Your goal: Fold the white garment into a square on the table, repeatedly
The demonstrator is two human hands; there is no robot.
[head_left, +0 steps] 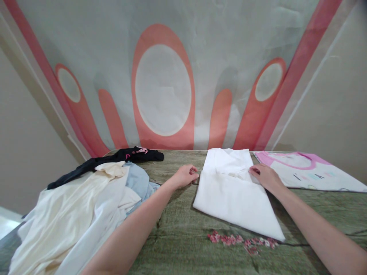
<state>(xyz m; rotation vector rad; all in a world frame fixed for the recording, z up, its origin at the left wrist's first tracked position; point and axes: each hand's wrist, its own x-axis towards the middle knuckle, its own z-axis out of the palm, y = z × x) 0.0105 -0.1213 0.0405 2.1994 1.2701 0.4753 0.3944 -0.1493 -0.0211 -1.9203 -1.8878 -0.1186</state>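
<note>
A folded white garment [232, 191] lies on the wood-patterned table top, its upper part wrinkled across the middle. My left hand [185, 175] is at its left edge, fingers and thumb pinched together on what looks like a bit of the cloth. At the opposite edge, my right hand [266, 176] pinches the fabric between thumb and fingers. The garment's near end is flat and slants toward the lower right. Which kind of garment it is cannot be made out.
A loose heap of cream and white clothes [65, 214] lies at the left, with a light blue piece [137, 179] and a black garment [109, 160] beside it. A pink-and-white printed shirt [309, 172] lies flat at right. Behind stands a patterned backdrop [163, 88].
</note>
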